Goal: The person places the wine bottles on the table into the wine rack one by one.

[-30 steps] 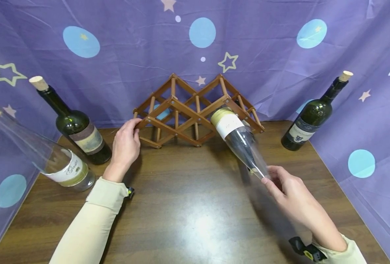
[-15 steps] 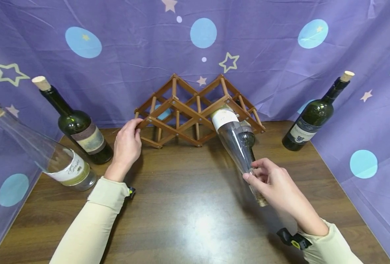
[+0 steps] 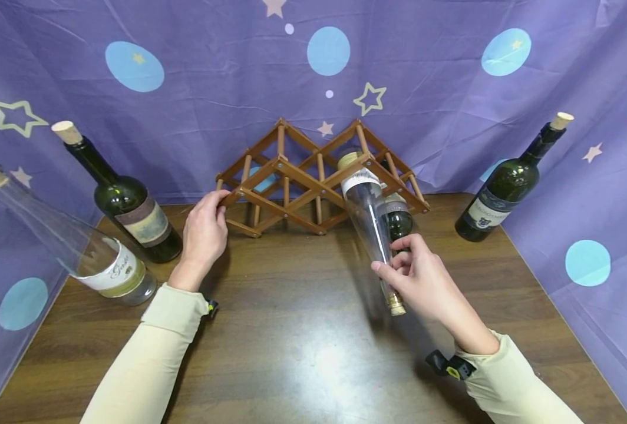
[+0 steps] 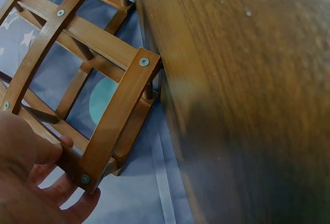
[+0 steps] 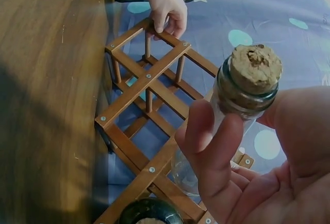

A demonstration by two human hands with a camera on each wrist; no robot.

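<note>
A brown wooden lattice wine rack (image 3: 322, 191) stands at the back of the table. My left hand (image 3: 204, 232) holds its left end, and the left wrist view shows the fingers curled around the end slat (image 4: 116, 123). With my right hand (image 3: 419, 274) I pinch the neck of a clear wine bottle (image 3: 365, 206), tilted with its labelled base inside the right part of the rack. Its cork (image 5: 255, 69) points toward me. Beside it, a dark green bottle (image 3: 399, 222) lies in the rack, its neck mostly hidden behind my right fingers.
To the left stand a corked dark green bottle (image 3: 133, 212) and another clear bottle (image 3: 106, 268) with a white label. A further green bottle (image 3: 496, 194) is upright at the right rear. A purple patterned curtain (image 3: 213, 70) hangs close behind the rack.
My right hand has moved left and slightly up, carrying the clear bottle's neck along. The bottle's base has slid deeper into the rack. My left hand keeps its hold on the rack.
</note>
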